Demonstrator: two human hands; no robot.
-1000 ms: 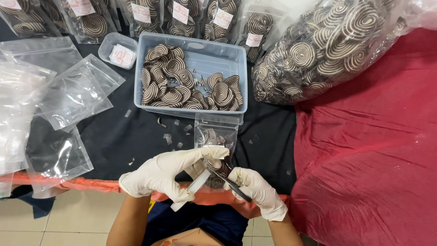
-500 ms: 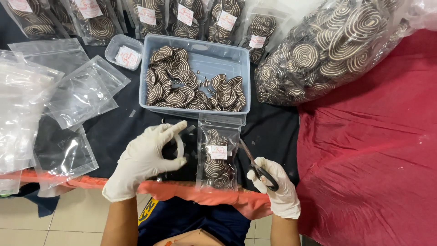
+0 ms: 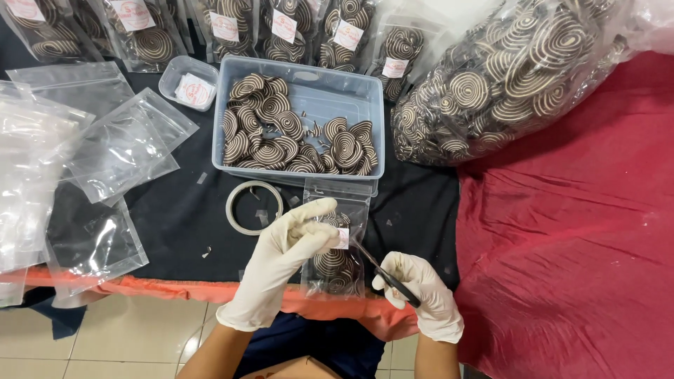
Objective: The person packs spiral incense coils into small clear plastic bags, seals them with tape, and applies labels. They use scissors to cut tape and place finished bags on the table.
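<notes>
Left hand (image 3: 281, 263) pinching the small label on filled pouch (image 3: 335, 242); right hand (image 3: 421, 295) closed around scissors (image 3: 386, 277), seemingly. Blade tips close enough to nick plastic.

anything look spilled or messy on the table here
Only small things. Pale scraps and crumbs are scattered on the black cloth around the tape ring, and broken bits lie loose among the spiral discs in the blue bin. The empty clear bags at left lie in a loose, overlapping heap.

bin (image 3: 365, 95) ahead, tape ring (image 3: 254, 208) left, red cloth (image 3: 562, 245) open
</notes>
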